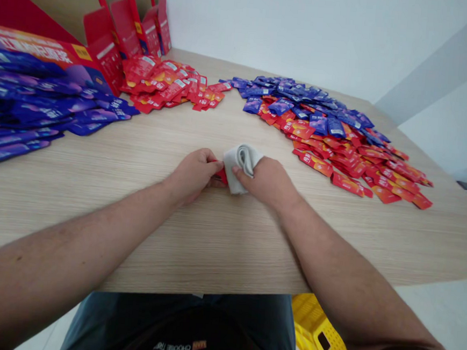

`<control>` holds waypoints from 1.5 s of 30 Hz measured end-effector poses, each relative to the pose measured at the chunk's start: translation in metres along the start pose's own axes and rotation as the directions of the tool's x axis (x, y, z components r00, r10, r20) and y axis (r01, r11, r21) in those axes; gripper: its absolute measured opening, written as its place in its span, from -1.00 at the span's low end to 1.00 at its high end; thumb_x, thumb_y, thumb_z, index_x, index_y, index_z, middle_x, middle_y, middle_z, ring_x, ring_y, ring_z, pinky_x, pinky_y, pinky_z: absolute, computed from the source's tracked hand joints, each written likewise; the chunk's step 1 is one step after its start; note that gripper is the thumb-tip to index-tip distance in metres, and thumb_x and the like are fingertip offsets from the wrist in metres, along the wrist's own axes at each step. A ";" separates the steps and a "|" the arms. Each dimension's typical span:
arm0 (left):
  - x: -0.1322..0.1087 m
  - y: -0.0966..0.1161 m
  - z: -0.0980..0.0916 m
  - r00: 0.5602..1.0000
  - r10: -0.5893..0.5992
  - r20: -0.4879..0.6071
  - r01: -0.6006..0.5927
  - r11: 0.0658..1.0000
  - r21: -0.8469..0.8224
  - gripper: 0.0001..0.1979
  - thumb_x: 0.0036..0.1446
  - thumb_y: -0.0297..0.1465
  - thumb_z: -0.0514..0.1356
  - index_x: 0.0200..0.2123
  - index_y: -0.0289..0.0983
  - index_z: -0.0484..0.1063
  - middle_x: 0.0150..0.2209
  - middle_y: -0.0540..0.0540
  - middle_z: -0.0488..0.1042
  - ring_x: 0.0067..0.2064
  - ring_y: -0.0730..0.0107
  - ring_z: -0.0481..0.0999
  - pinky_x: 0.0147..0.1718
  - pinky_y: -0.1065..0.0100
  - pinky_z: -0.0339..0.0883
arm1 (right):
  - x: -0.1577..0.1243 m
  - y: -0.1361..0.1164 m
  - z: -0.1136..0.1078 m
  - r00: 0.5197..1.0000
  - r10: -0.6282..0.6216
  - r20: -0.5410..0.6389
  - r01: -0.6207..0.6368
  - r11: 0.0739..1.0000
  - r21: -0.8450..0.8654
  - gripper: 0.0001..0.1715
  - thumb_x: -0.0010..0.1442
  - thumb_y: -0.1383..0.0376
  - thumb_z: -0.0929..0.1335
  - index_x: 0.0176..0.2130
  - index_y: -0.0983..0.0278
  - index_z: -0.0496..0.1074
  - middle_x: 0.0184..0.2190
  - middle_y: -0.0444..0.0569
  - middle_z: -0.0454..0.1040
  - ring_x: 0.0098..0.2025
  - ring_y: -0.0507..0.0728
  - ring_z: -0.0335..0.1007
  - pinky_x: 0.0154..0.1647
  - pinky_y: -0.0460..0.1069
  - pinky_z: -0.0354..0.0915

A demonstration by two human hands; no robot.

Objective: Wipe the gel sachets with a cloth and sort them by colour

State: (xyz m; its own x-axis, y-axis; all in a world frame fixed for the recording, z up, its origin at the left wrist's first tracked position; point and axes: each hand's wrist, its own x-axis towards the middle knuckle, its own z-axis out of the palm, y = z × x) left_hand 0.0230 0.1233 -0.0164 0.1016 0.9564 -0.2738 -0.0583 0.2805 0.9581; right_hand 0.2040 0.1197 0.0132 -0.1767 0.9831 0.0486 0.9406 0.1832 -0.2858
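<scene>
My left hand (195,174) is closed in a pinch on a small red packet (221,175) at the middle of the wooden table (212,238). Only a sliver of that packet shows between the hands. My right hand (267,182) is closed on a folded grey-white cloth (240,162), which presses against the red packet. Both hands rest on the tabletop, nearly touching each other.
A heap of red and blue packets (329,134) spreads over the right of the table. A red pile (165,86) lies at the back left, a blue pile (32,110) at the far left. Red cardboard boxes (124,26) stand behind. A yellow crate (321,338) sits below the table edge.
</scene>
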 end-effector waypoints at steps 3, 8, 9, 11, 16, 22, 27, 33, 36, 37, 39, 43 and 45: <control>0.000 0.001 0.000 1.000 -0.005 -0.012 0.004 1.000 -0.018 -0.79 0.18 -0.60 0.16 -0.40 -0.25 0.19 -0.43 -0.03 0.45 -0.43 0.42 0.55 -0.47 0.37 0.52 | 0.008 0.012 0.002 0.994 0.066 0.084 -0.057 0.993 -0.102 -0.44 0.30 -0.03 0.24 -0.04 0.33 0.51 -0.14 0.23 0.58 -0.08 0.30 0.51 -0.10 0.05 0.34; 0.000 0.001 0.000 1.000 0.007 -0.021 -0.009 0.996 -0.087 -0.80 0.17 -0.59 0.19 -0.39 -0.27 0.20 -0.37 -0.09 0.48 -0.40 0.35 0.57 -0.52 0.35 0.52 | 0.010 0.037 -0.008 0.963 0.200 -0.183 -0.216 0.974 -0.074 -0.43 0.31 0.01 0.24 0.01 0.38 0.49 -0.11 0.25 0.58 -0.08 0.32 0.52 -0.15 0.08 0.35; -0.001 0.000 0.000 1.000 0.014 -0.008 -0.015 0.996 -0.090 -0.79 0.15 -0.59 0.20 -0.40 -0.27 0.21 -0.38 -0.09 0.48 -0.41 0.35 0.57 -0.53 0.35 0.52 | 0.007 0.031 -0.007 0.961 0.159 -0.225 -0.175 0.983 -0.052 -0.43 0.33 0.01 0.22 0.02 0.36 0.48 -0.11 0.23 0.58 -0.08 0.31 0.52 -0.15 0.06 0.35; -0.001 0.000 0.000 0.999 0.027 0.023 -0.025 0.996 -0.080 -0.79 0.14 -0.60 0.21 -0.40 -0.28 0.22 -0.42 -0.07 0.47 -0.44 0.37 0.56 -0.52 0.35 0.53 | 0.002 0.014 -0.002 0.981 0.037 -0.192 -0.047 0.998 -0.046 -0.44 0.33 -0.01 0.21 -0.01 0.32 0.50 -0.15 0.18 0.60 -0.11 0.28 0.53 -0.17 0.04 0.35; -0.002 0.001 0.000 1.000 0.021 -0.007 -0.022 0.998 -0.061 -0.79 0.15 -0.62 0.18 -0.42 -0.28 0.22 -0.46 -0.06 0.46 -0.47 0.38 0.55 -0.53 0.38 0.51 | 0.009 0.020 0.005 0.997 0.079 0.019 -0.077 0.991 -0.108 -0.48 0.28 -0.01 0.26 -0.11 0.33 0.55 -0.21 0.23 0.60 -0.17 0.30 0.55 -0.21 0.06 0.35; -0.002 0.001 0.000 1.000 0.026 0.012 -0.025 0.997 -0.071 -0.80 0.18 -0.60 0.16 -0.40 -0.27 0.20 -0.42 -0.09 0.50 -0.44 0.35 0.57 -0.55 0.37 0.51 | 0.007 0.033 -0.008 0.962 0.151 -0.228 -0.160 0.987 -0.020 -0.47 0.31 0.02 0.25 -0.01 0.35 0.50 -0.16 0.21 0.58 -0.10 0.32 0.52 -0.14 0.10 0.36; -0.003 0.000 0.000 0.999 0.036 0.030 -0.035 0.999 -0.006 -0.80 0.16 -0.62 0.17 -0.41 -0.28 0.22 -0.49 -0.04 0.47 -0.49 0.41 0.54 -0.52 0.38 0.52 | 0.003 0.005 0.005 0.999 -0.032 -0.015 0.031 0.998 -0.055 -0.49 0.29 -0.02 0.25 -0.10 0.30 0.54 -0.24 0.17 0.60 -0.20 0.27 0.54 -0.22 0.06 0.35; -0.004 0.003 0.001 1.000 0.009 0.013 -0.009 0.998 -0.058 -0.80 0.16 -0.59 0.18 -0.39 -0.26 0.19 -0.42 -0.08 0.50 -0.46 0.37 0.57 -0.54 0.37 0.51 | 0.012 0.043 -0.008 0.964 0.203 -0.175 -0.218 0.973 -0.071 -0.46 0.27 0.01 0.28 -0.05 0.38 0.53 -0.17 0.27 0.58 -0.12 0.35 0.53 -0.17 0.12 0.37; -0.004 0.002 0.001 0.999 0.020 0.035 -0.019 1.000 -0.022 -0.81 0.17 -0.59 0.16 -0.38 -0.26 0.20 -0.43 -0.08 0.52 -0.44 0.36 0.57 -0.51 0.36 0.52 | 0.004 0.024 -0.005 0.966 0.107 -0.235 -0.109 0.994 0.002 -0.46 0.31 0.00 0.23 -0.02 0.34 0.51 -0.15 0.20 0.59 -0.10 0.30 0.52 -0.14 0.08 0.37; -0.004 0.002 0.001 0.999 0.026 0.044 -0.026 1.000 -0.003 -0.81 0.16 -0.60 0.16 -0.39 -0.26 0.21 -0.44 -0.07 0.51 -0.44 0.37 0.57 -0.50 0.37 0.52 | 0.002 0.015 -0.002 0.979 0.054 -0.196 -0.055 0.999 0.000 -0.46 0.31 -0.01 0.23 -0.04 0.32 0.52 -0.17 0.19 0.59 -0.12 0.29 0.53 -0.15 0.07 0.37; -0.004 0.000 0.000 0.998 0.039 0.046 -0.040 0.999 0.033 -0.81 0.15 -0.61 0.17 -0.40 -0.26 0.22 -0.49 -0.05 0.49 -0.47 0.39 0.55 -0.49 0.38 0.52 | 0.002 0.004 0.004 0.997 -0.018 -0.075 0.016 1.000 -0.024 -0.46 0.29 -0.03 0.24 -0.08 0.30 0.54 -0.21 0.18 0.60 -0.15 0.29 0.54 -0.18 0.06 0.37; -0.003 0.000 0.000 0.999 0.029 0.020 -0.029 1.000 0.006 -0.80 0.16 -0.59 0.17 -0.41 -0.26 0.21 -0.47 -0.05 0.49 -0.48 0.39 0.55 -0.52 0.37 0.50 | 0.010 0.028 0.000 0.993 0.120 -0.020 -0.122 0.986 -0.116 -0.49 0.26 0.02 0.28 -0.10 0.35 0.56 -0.20 0.27 0.60 -0.15 0.34 0.55 -0.18 0.12 0.38; -0.003 0.001 0.001 1.000 0.017 0.025 -0.017 0.999 -0.031 -0.80 0.16 -0.58 0.17 -0.39 -0.25 0.20 -0.45 -0.06 0.50 -0.48 0.37 0.56 -0.53 0.36 0.51 | 0.012 0.042 -0.007 0.974 0.201 -0.108 -0.212 0.972 -0.104 -0.47 0.25 0.03 0.29 -0.05 0.38 0.54 -0.17 0.28 0.59 -0.11 0.37 0.54 -0.15 0.15 0.38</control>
State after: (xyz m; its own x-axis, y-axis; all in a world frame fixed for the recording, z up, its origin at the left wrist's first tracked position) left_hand 0.0232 0.1206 -0.0143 0.1252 0.9588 -0.2549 -0.0908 0.2669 0.9594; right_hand 0.2436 0.1394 0.0088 0.0480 0.9945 0.0934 0.9817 -0.0297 -0.1883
